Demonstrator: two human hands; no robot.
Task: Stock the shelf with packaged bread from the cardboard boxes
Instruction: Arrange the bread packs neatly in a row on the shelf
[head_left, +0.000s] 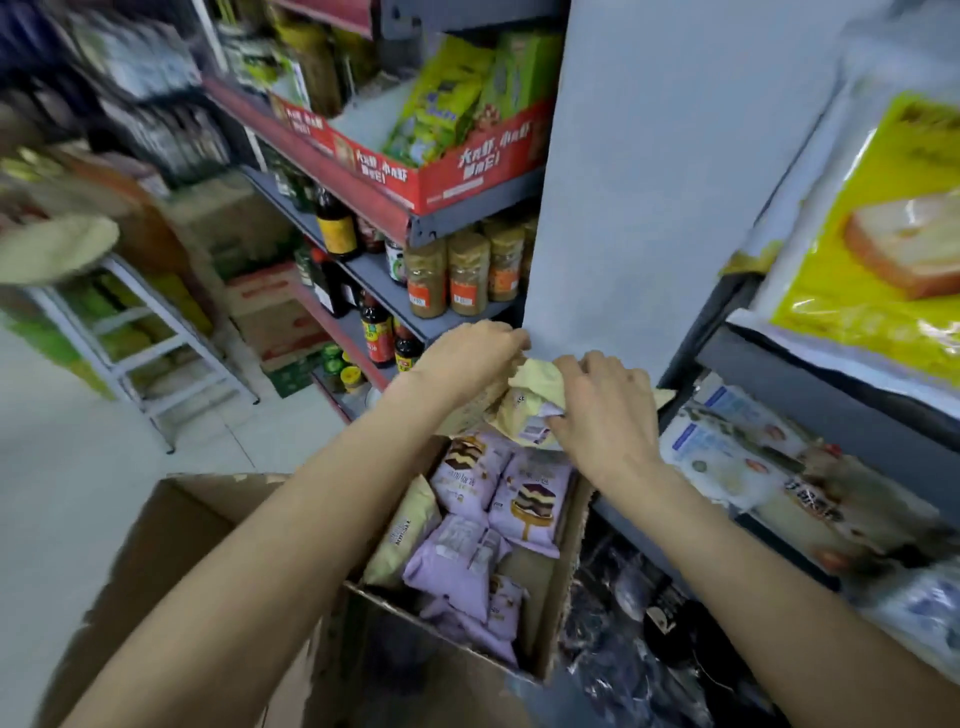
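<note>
Both your hands grip the yellow bread packet (535, 400) just above the cardboard box (566, 571): left hand (470, 358) at its 10 o'clock, right hand (605, 410) at 3. The bread shelf (810, 400) lies at 3 o'clock, nearer your right hand.

The right hand (605, 410) hides part of the yellow packet (535, 400); far-left shelves (145, 104) are blurred.

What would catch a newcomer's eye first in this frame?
Centre frame, both hands, the left hand and right hand, grip a pale yellow packet above the open cardboard box of purple packets. At right, a big yellow bread bag lies on the shelf.
</note>
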